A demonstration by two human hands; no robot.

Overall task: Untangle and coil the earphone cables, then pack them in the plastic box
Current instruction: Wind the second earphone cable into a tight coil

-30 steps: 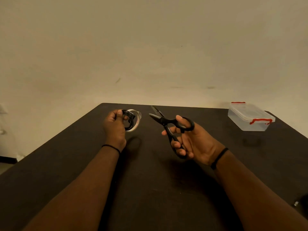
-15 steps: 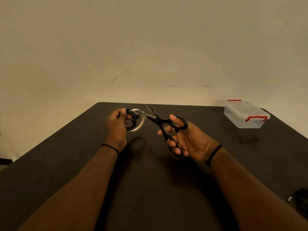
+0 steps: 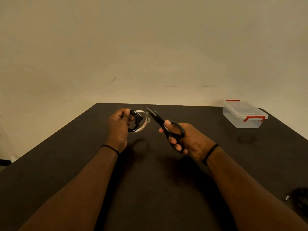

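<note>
My left hand [image 3: 119,125] holds a coiled black earphone cable [image 3: 135,121] together with a roll of clear tape [image 3: 144,121] above the dark table [image 3: 83,155]. My right hand [image 3: 185,139] grips black scissors [image 3: 164,125] by the handles. Their blades look closed and point up-left at the tape roll, a short gap away. A small tab of tape sticks out from the roll toward the blades. The clear plastic box [image 3: 245,115] with red clips stands closed at the table's far right.
Another dark bundle of cable [image 3: 300,200] with a small metal plug lies at the right edge of the table, partly cut off. A beige wall rises behind the table. The table's far edge runs just behind my hands.
The scissors came in against the tape roll half a second ago and have now pulled back slightly to the right with the blades closed. My left hand kept its hold.
</note>
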